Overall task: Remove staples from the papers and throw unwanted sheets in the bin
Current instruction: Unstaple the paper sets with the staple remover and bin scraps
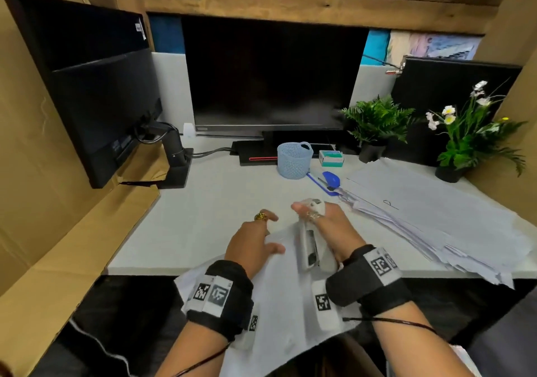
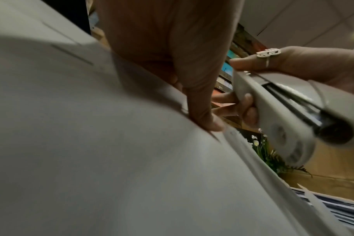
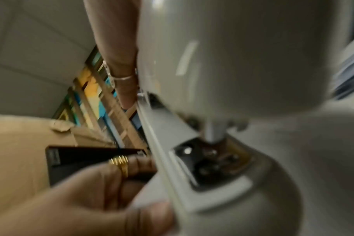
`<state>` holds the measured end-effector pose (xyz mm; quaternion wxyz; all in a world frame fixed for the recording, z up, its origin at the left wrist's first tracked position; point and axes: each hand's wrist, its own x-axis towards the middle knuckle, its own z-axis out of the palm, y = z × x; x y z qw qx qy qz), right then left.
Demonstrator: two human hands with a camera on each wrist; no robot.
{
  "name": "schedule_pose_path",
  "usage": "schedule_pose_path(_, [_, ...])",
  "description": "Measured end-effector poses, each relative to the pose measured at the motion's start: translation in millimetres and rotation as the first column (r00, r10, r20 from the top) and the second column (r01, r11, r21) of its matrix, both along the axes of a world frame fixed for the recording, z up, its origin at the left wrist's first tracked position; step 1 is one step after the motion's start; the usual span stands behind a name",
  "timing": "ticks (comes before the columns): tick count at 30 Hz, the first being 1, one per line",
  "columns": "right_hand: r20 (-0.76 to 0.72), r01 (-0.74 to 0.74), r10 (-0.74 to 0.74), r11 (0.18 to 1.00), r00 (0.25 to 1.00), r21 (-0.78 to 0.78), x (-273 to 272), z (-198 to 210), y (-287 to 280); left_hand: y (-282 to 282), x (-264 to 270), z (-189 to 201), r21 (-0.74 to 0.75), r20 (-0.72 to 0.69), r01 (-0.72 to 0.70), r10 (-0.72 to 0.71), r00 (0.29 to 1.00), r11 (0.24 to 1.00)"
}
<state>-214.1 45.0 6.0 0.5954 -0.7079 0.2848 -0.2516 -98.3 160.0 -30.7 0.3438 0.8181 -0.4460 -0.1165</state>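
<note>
My left hand (image 1: 261, 240), with a gold ring on one finger, holds a bundle of white sheets (image 1: 276, 304) that hangs over the desk's front edge. In the left wrist view its thumb (image 2: 200, 111) presses the top sheet (image 2: 91, 143) against curled fingers beneath. My right hand (image 1: 328, 228) grips a white stapler (image 1: 309, 246), nose pointing away from me, just right of the left hand and above the sheets. The stapler (image 2: 283, 115) is close to the paper's edge. The stapler's body (image 3: 232, 63) fills the blurred right wrist view. No staple is visible.
A wide pile of loose papers (image 1: 421, 216) covers the right side of the white desk (image 1: 203, 216). Behind the hands lie a blue stapler (image 1: 329, 180), a blue mesh basket (image 1: 294, 160) and a small staple box (image 1: 330, 158). Two potted plants (image 1: 377, 123) and monitors (image 1: 267, 77) stand at the back.
</note>
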Motion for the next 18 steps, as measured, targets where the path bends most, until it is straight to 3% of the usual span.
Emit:
schedule_pose_path(2, [-0.061,-0.049,0.042,0.990,0.997,-0.129,10.0,-5.7,4.2,-0.7,2.2,3.6,-0.036,0.047,0.008,-0.006,0.999,0.999])
schedule_pose_path(6, [-0.088,0.055,-0.075,0.976,0.993,-0.210,20.6,-7.6,-2.7,5.9,13.3,11.3,0.049,0.227,0.002,-0.013,0.974,0.999])
schedule_pose_path(8, [-0.072,0.137,-0.154,0.972,0.985,-0.191,20.3,-3.5,-10.4,13.0,26.2,13.3,0.113,0.312,-0.030,-0.007,0.950,0.993])
schedule_pose_path(11, [-0.061,0.291,-0.298,0.951,0.952,-0.109,9.2,3.3,-27.8,18.7,44.1,18.0,0.136,0.325,-0.081,0.032,0.945,0.987])
schedule_pose_path(14, [-0.020,0.394,-0.393,0.919,0.919,0.027,-8.9,8.1,-44.1,11.7,49.4,19.8,0.065,0.194,-0.077,0.063,0.979,0.995])
schedule_pose_path(18, [0.042,0.467,-0.486,0.857,0.873,0.220,-27.6,9.2,-61.9,-7.7,36.9,15.7,-0.241,-0.167,-0.074,0.034,0.985,0.968])
